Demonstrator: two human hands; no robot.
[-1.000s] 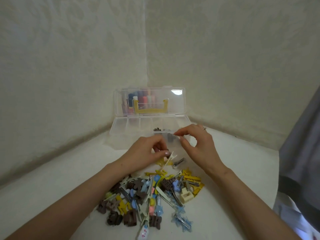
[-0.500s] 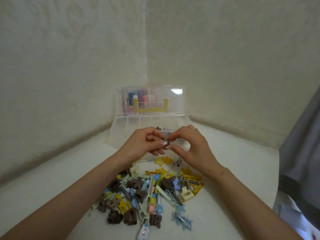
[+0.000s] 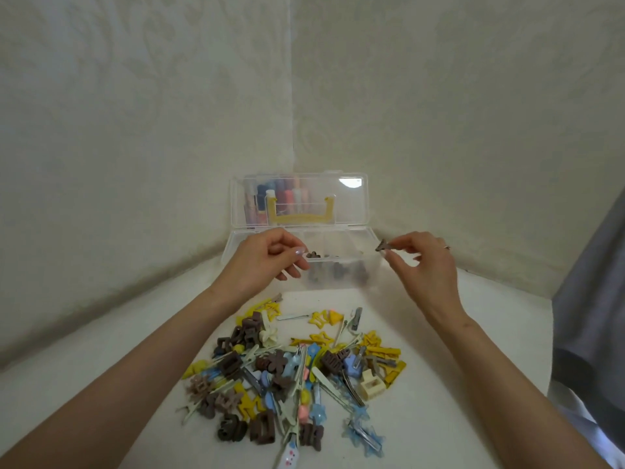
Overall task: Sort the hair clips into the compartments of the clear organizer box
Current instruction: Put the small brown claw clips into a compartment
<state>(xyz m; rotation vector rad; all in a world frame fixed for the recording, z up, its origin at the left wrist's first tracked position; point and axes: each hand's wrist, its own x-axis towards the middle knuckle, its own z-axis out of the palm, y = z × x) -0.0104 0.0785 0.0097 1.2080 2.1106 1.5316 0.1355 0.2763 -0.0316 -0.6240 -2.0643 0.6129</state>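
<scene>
The left hand (image 3: 267, 262) hovered over the left half of the clear organizer box (image 3: 341, 282), its fingers curled and thumb pressed to forefinger; whether it pinched anything could not be told, though a small dark clip (image 3: 313, 255) lay just beyond its fingertips, inside the box. More brown clips (image 3: 338, 270) showed dimly through the front wall, in the middle compartments (exactly which ones the frosted plastic hid). The box's lid (image 3: 299, 201) stood upright behind, with a yellow handle (image 3: 299, 218) and coloured spools visible through it.

Nearer the person, on the white table (image 3: 439, 418), the unsorted pile of hair clips (image 3: 291, 370) spread between the two forearms: brown, yellow, blue and cream pieces tangled together, with a pale blue star clip (image 3: 363, 438) at its near right edge.

Further right, the right hand (image 3: 419, 262) was raised at the box's right end, thumb and forefinger closed on a small brown clip (image 3: 383, 246), the other fingers loosely bent. A ring (image 3: 446, 247) showed on one finger. Grey fabric (image 3: 595, 316) filled the far right edge.
</scene>
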